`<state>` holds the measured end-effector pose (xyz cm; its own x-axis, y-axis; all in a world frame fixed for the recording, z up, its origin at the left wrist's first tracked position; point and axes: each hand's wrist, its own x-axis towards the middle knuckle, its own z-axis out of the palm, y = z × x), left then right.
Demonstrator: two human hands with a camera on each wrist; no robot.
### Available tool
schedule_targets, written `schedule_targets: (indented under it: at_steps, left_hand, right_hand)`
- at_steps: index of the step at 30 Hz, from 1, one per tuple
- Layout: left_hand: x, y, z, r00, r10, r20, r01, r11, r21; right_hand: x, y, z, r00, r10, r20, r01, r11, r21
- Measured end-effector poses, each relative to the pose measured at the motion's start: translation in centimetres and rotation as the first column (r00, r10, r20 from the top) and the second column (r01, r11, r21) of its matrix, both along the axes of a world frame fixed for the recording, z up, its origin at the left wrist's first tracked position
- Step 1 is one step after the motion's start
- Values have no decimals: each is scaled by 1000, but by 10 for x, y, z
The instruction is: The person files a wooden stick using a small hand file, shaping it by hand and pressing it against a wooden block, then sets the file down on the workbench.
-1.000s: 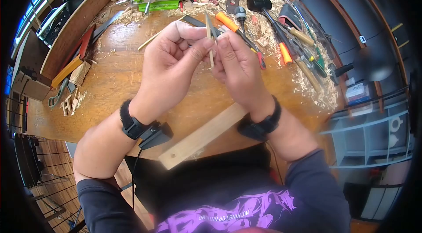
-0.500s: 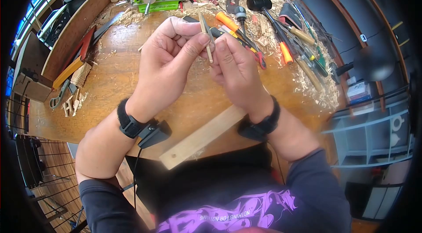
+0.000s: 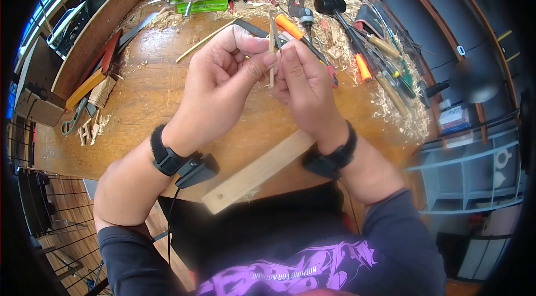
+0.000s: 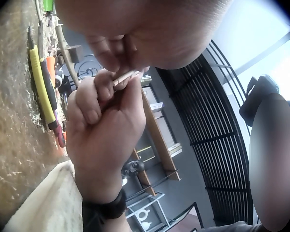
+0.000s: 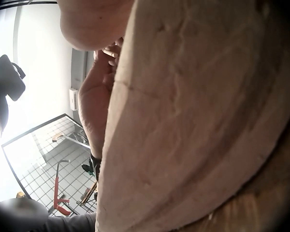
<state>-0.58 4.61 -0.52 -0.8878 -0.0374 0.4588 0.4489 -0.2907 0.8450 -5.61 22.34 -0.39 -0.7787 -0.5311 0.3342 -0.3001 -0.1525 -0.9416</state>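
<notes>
Over the workbench, my left hand [image 3: 218, 75] pinches a thin wooden strip [image 3: 272, 47] between thumb and forefinger, so that it stands nearly upright in the head view. Close on its right, my right hand [image 3: 304, 75] pinches a slim dark, blade-like piece [image 3: 277, 30], its kind too small to tell. The dark piece slants against the strip, and the fingertips of both hands almost meet. In the left wrist view a pale end of the strip [image 4: 124, 78] shows at the right hand's fingers. Below the right wrist lies a flat wooden board [image 3: 257, 173] with a small hole near its end.
Orange-handled tools [image 3: 288, 27], a black mallet [image 3: 329, 5] and wood shavings [image 3: 385, 111] cover the bench's right side. A green-based vise [image 3: 204, 5] stands at the back. Scissors [image 3: 74, 120] and a saw [image 3: 134, 30] lie left. A thin stick [image 3: 204, 42] lies behind the left hand.
Both hands shifted slightly left, then back right. The strip leaned over half a second ago and now stands more upright, still in the left hand's pinch. The board has stayed in place.
</notes>
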Motion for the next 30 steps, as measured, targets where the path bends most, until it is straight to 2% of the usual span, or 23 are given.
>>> schedule_targets:
  at_steps: [9, 11, 13, 21, 24, 26, 30]
  left_hand:
    - [-3, 1, 0, 1000, -4, 18, 4, 1000, 21]
    - [-4, 0, 1, 1000, 2, 2, -2, 1000, 23]
    - [-5, -1, 3, 997, 66, -36, -65, 997, 33]
    - [-2, -2, 7, 1000, 24, -4, -24, 1000, 6]
    - [-2, -2, 6, 1000, 19, -3, -19, 1000, 4]
    - [-3, -2, 4, 1000, 14, -7, -14, 1000, 11]
    - [-3, -2, 3, 1000, 6, -8, -6, 1000, 25]
  right_hand:
    - [4, -1, 4, 998, -49, 24, 49, 999, 14]
    - [0, 0, 1, 993, -28, -112, 37, 997, 74]
    - [2, -1, 1, 995, -27, -98, 33, 997, 63]
    - [5, -3, 0, 999, -51, -5, 51, 999, 19]
    - [5, -4, 0, 998, -52, -44, 52, 999, 2]
    - [3, -3, 0, 994, -61, -89, 66, 996, 55]
    - [2, -2, 0, 996, -40, -84, 46, 997, 67]
